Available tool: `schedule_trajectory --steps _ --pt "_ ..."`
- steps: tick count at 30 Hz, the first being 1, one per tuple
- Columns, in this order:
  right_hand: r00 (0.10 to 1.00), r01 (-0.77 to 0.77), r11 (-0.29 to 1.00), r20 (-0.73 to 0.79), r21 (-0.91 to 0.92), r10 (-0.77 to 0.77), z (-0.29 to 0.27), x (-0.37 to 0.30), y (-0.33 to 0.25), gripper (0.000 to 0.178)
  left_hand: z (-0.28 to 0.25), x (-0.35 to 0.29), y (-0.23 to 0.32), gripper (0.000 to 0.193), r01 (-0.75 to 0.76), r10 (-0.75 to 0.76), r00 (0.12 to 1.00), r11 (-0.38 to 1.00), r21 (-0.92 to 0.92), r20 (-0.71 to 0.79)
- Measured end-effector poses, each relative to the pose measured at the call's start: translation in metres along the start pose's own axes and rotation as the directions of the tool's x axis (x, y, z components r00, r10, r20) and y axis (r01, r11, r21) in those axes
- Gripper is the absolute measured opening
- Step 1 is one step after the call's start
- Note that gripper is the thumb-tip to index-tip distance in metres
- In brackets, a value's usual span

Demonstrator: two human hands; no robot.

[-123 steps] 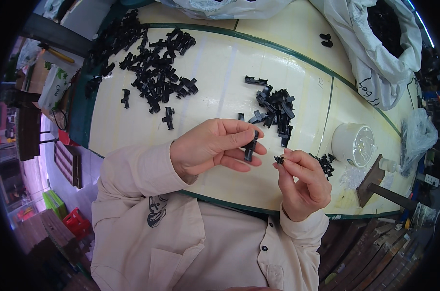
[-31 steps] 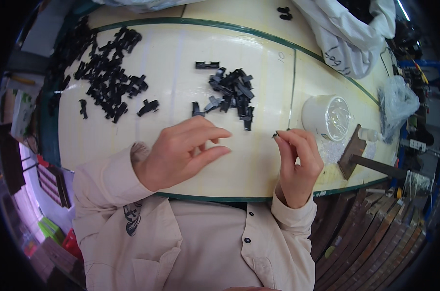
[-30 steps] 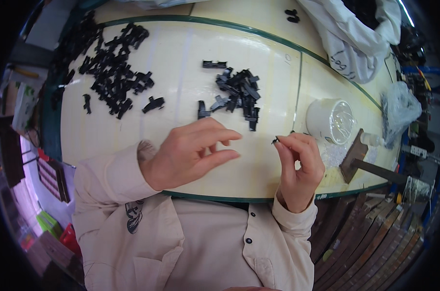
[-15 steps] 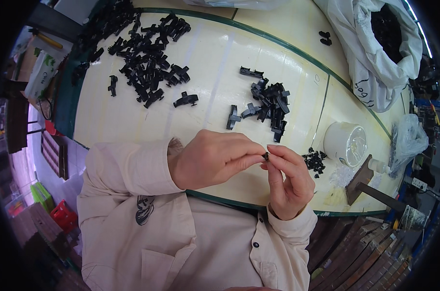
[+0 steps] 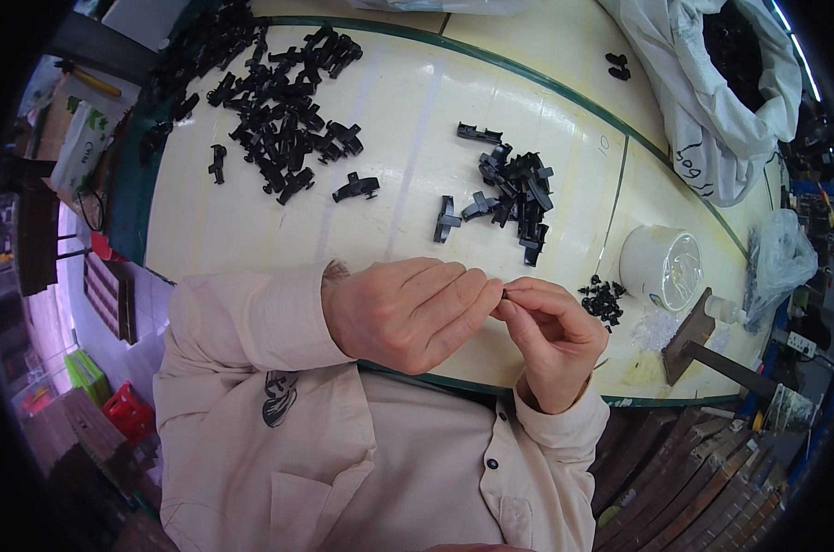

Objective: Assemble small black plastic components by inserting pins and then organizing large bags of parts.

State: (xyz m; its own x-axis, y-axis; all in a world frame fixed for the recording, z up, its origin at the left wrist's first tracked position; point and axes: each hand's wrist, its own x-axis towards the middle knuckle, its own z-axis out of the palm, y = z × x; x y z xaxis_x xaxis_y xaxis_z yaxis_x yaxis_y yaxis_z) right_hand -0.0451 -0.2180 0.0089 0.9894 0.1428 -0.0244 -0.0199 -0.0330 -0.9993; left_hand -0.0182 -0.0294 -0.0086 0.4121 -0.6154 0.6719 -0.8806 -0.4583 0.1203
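My left hand (image 5: 417, 313) and my right hand (image 5: 557, 336) meet fingertip to fingertip above the table's near edge. Between them they pinch a small black part (image 5: 505, 294), mostly hidden by the fingers, so its shape cannot be made out. Just beyond lies a pile of black plastic clips (image 5: 518, 193), with one single clip (image 5: 447, 219) apart on its left. To the right of my right hand is a heap of tiny black pieces (image 5: 603, 302). A bigger spread of black clips (image 5: 283, 115) covers the far left of the table.
A white round tub (image 5: 661, 267) stands right of the tiny pieces, near small clear bits (image 5: 654, 329) and a brown metal bracket (image 5: 691, 339). A white sack (image 5: 711, 138) of black parts sits at the far right, a clear plastic bag (image 5: 780, 262) below it. The green table edge (image 5: 454, 373) runs before me.
My left hand has rolled over, its fingers now curled more around the small part. My right hand has shifted slightly right, its fingers bent closer. The view has moved a little.
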Motion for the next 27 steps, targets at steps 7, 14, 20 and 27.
schedule_trajectory --steps 7,14,20,27 --pt "1.000 0.017 0.999 -0.003 0.036 -0.017 -0.002 -0.004 0.007 0.017 0.003 0.000 0.001 0.035 -0.013 0.013 1.000 1.000 -0.027 0.018" --pt "0.988 0.061 0.998 -0.146 0.033 -0.055 -0.021 -0.010 0.000 0.017 -0.003 0.014 -0.009 0.044 0.482 -0.465 0.876 0.825 -0.296 0.131" --pt "0.698 0.035 0.538 -0.365 -0.842 -0.616 -0.098 -0.002 -0.023 0.015 0.001 0.007 -0.017 0.036 0.755 -0.742 0.633 0.655 0.037 0.219" --pt "0.842 -0.034 0.316 -0.197 -0.948 -0.502 -0.126 0.003 -0.030 0.012 -0.002 0.013 -0.018 0.017 0.806 -0.753 0.567 0.591 -0.034 0.334"
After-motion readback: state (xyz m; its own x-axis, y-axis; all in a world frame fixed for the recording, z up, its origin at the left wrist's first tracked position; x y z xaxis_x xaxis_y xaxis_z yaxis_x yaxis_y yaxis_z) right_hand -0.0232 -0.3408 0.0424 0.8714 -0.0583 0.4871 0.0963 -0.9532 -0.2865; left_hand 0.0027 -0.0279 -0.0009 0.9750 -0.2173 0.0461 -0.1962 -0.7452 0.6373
